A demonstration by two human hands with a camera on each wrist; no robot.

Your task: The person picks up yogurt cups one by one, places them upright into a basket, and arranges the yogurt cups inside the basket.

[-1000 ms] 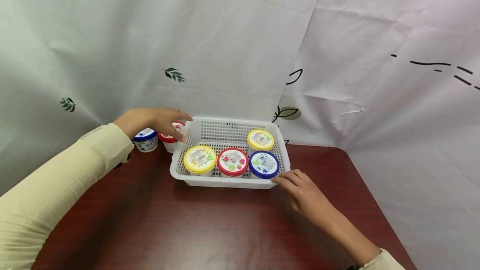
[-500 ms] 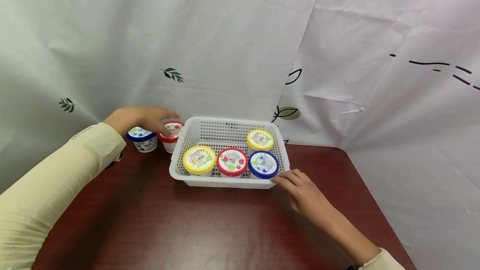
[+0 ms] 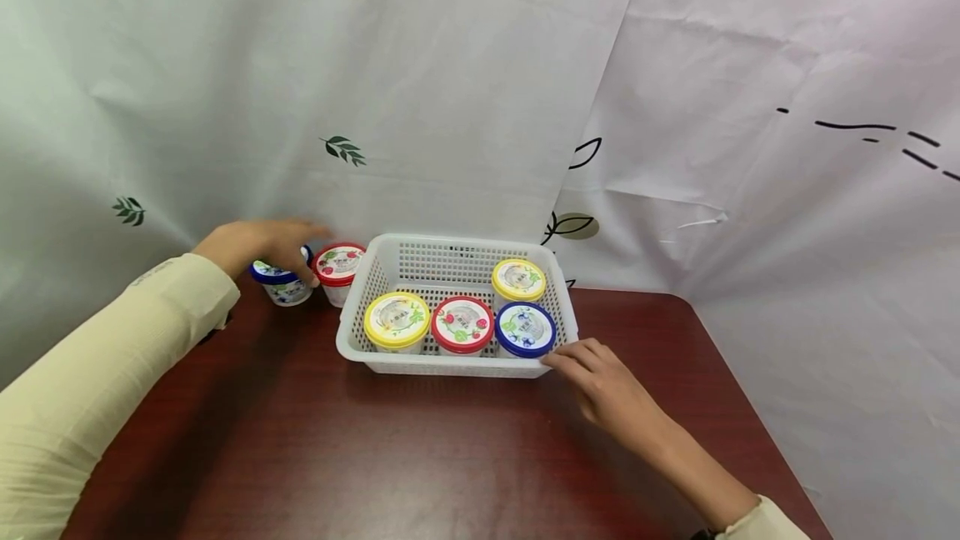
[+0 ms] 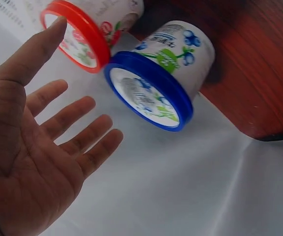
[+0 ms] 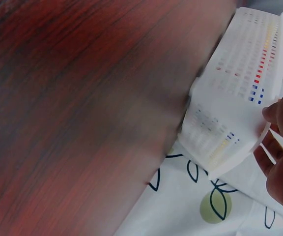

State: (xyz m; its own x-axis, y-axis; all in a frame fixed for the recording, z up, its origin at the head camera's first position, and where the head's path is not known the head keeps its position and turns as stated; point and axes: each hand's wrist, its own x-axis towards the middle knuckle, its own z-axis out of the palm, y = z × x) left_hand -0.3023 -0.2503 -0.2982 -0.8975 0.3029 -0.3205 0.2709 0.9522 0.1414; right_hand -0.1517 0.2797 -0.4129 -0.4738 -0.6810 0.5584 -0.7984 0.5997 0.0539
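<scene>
My left hand [image 3: 258, 244] is over a white tub [image 3: 288, 294] with a blue lid and blueberry print, left of the basket. In the left wrist view its fingers [image 4: 77, 142] are spread, with a gap to the blue lid [image 4: 144, 98]. A red-lidded tub [image 3: 339, 263] stands right beside the blue one. At the near right corner of the white plastic basket [image 3: 450, 366], my right hand [image 3: 618, 398] grips the rim, thumb on the outside and fingers over the edge. Inside the basket are two yellow-lidded tubs [image 3: 397, 319], a red-lidded one [image 3: 462, 325] and a blue-lidded one [image 3: 526, 329].
Everything stands on a dark red wooden table [image 3: 450, 457]. A white printed cloth [image 3: 465, 107] hangs right behind the basket and tubs. The table's right edge slopes away beyond my right arm.
My left hand has moved left, from the basket's left rim past the red-lidded tub to the blue-lidded one. My right hand has stayed at the basket corner.
</scene>
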